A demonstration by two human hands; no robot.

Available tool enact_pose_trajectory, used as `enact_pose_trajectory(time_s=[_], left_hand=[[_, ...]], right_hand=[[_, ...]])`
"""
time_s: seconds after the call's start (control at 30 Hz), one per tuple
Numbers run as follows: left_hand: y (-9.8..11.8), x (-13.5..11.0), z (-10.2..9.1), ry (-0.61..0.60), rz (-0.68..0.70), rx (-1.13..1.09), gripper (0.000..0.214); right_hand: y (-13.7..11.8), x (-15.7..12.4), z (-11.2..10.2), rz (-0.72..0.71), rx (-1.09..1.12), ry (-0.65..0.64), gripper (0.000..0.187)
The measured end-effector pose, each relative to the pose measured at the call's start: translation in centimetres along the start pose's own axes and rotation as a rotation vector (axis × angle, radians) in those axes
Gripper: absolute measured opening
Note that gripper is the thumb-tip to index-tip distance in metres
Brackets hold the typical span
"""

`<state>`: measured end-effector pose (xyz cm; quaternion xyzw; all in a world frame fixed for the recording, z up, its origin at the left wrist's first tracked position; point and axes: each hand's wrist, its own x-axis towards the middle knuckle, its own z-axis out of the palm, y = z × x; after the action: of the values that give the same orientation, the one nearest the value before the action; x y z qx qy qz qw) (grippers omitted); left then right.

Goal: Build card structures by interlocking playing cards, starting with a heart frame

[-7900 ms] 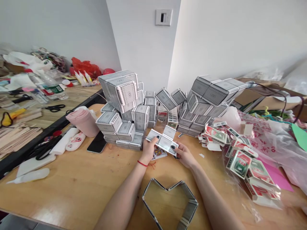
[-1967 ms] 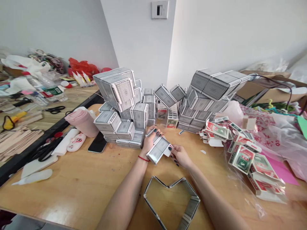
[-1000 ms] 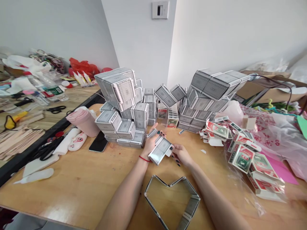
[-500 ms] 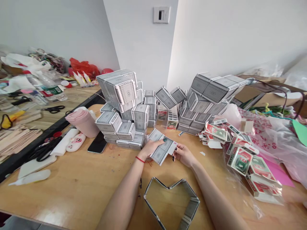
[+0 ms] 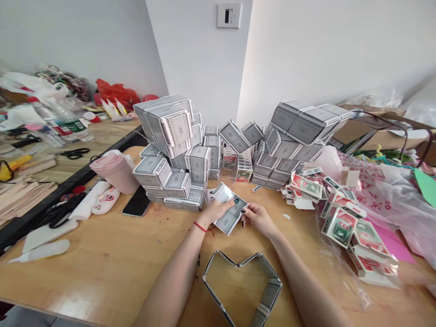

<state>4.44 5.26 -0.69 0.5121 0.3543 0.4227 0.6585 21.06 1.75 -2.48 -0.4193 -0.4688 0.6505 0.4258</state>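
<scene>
Playing cards point(image 5: 226, 221) with grey patterned backs, joined or overlapped into a panel, are held above the table between my two hands. My left hand point(image 5: 218, 211) grips the panel from the left, its thumb lying across the top. At the right edge, my right hand point(image 5: 256, 217) pinches the panel between thumb and fingers. Close to my body, between my forearms, a heart-shaped frame point(image 5: 270, 293) made of cards stands on the table. Behind my hands rise stacks of card-covered boxes, one on the left point(image 5: 163, 136) and one on the right point(image 5: 289, 131).
A phone point(image 5: 136, 202), a pink cup point(image 5: 114, 170), black scissors point(image 5: 63, 211) and a glue bottle point(image 5: 44, 250) lie to the left. Opened card packs point(image 5: 344, 227) and plastic wrap point(image 5: 391, 186) crowd the right. Card boxes point(image 5: 244, 168) stand near the wall.
The white strip with a red letter A at the panel's right edge no longer shows; that edge now looks folded over. My right hand has shifted slightly left along it.
</scene>
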Motion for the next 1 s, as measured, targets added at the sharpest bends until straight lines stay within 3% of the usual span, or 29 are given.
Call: enact_pose_trajectory(time_s=[0.33, 0.53, 0.73, 1.0], left_hand=[[0.7, -0.4, 0.3, 0.025, 0.082, 0.068, 0.02], [0.1, -0.6, 0.4, -0.121, -0.098, 0.177, 0.027], [-0.3, -0.5, 0.4, -0.171, -0.051, 0.233, 0.022], [0.0, -0.4, 0.6, -0.193, -0.046, 0.213, 0.029]], right_hand=[[-0.6, -0.2, 0.0, -0.037, -0.263, 0.074, 0.042], [-0.5, -0.1, 0.1, -0.081, -0.217, 0.155, 0.041], [-0.4, -0.1, 0.3, -0.077, -0.089, 0.2, 0.039], [0.1, 0.2, -0.5, -0.063, -0.017, 0.105, 0.039]])
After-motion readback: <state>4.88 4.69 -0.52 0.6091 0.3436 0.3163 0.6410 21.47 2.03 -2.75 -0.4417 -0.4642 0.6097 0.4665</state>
